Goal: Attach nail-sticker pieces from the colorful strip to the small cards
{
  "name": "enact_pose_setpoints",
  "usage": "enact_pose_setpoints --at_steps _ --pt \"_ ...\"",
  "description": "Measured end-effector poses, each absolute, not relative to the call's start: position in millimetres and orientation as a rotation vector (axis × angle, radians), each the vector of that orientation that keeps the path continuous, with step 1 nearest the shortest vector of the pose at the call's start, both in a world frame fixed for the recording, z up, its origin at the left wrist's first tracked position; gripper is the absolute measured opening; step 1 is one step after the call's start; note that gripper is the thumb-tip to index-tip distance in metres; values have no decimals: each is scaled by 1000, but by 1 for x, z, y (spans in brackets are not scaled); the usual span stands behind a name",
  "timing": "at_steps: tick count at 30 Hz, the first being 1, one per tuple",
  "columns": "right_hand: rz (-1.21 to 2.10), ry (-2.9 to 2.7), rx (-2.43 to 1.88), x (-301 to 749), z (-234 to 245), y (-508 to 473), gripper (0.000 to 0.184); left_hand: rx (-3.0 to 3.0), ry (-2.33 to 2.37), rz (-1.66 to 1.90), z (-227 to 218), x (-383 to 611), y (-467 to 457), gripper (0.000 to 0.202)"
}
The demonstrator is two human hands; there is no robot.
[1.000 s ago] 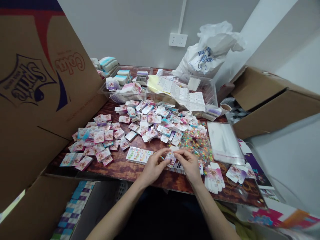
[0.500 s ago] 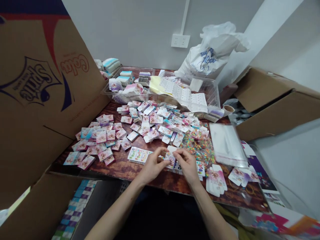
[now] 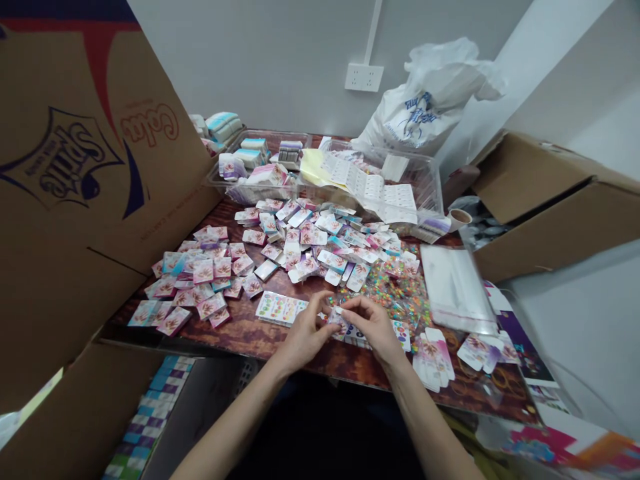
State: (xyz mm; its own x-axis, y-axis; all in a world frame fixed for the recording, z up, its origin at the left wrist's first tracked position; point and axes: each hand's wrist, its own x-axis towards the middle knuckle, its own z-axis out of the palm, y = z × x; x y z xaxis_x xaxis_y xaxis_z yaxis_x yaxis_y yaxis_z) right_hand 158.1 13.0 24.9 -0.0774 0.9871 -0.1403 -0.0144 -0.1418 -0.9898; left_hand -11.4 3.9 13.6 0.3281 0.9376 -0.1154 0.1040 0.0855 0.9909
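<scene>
Both my hands meet at the near edge of the table and pinch one small printed box between them. My left hand grips its left side and my right hand its right side, fingers curled. Under the hands lies a sticker sheet. A heap of small colourful bits sits just beyond my right hand. Several small folded boxes with pink and purple print cover the brown table. A stack of flat unfolded box blanks lies to the right of my right hand.
A large Sprite cardboard box stands open on the left. Clear plastic trays with packs and paper sheets sit at the back, a white plastic bag behind them. Another cardboard box is on the right, clear bags beside it.
The upright flap of the small box has been folded down and the box now sits lower between my fingers. My hands stayed in the same place.
</scene>
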Motion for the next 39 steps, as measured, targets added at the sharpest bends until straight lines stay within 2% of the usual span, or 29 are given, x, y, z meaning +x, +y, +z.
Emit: enact_pose_setpoints --at_steps 6,12,16,19,23,27,31,36,39 --pt "1440 -914 -1268 158 15 16 26 1348 1028 818 19 -10 2 59" --pt "1152 -1189 -1314 150 12 1 20 1244 1044 840 13 -10 1 57" --pt "944 -1463 -1301 144 11 -8 13 1359 1029 778 9 -16 0 39" --pt "1024 -1502 -1300 145 9 -10 13 1444 1021 716 7 -20 -4 29" --pt "1122 -1664 -1320 156 6 -9 16 1473 1064 680 7 -42 -1 27" --pt "870 -1737 -1504 170 5 -1 16 1432 1426 1049 19 -102 22 37" --pt "625 -2042 -1552 167 2 7 12 1540 2097 1281 32 -173 48 42" --pt "500 -2315 -1574 152 -5 8 48 1796 2424 1271 33 -199 52 49" --pt "460 -2366 -1614 150 -8 7 51 1911 2331 1288 28 -184 46 42"
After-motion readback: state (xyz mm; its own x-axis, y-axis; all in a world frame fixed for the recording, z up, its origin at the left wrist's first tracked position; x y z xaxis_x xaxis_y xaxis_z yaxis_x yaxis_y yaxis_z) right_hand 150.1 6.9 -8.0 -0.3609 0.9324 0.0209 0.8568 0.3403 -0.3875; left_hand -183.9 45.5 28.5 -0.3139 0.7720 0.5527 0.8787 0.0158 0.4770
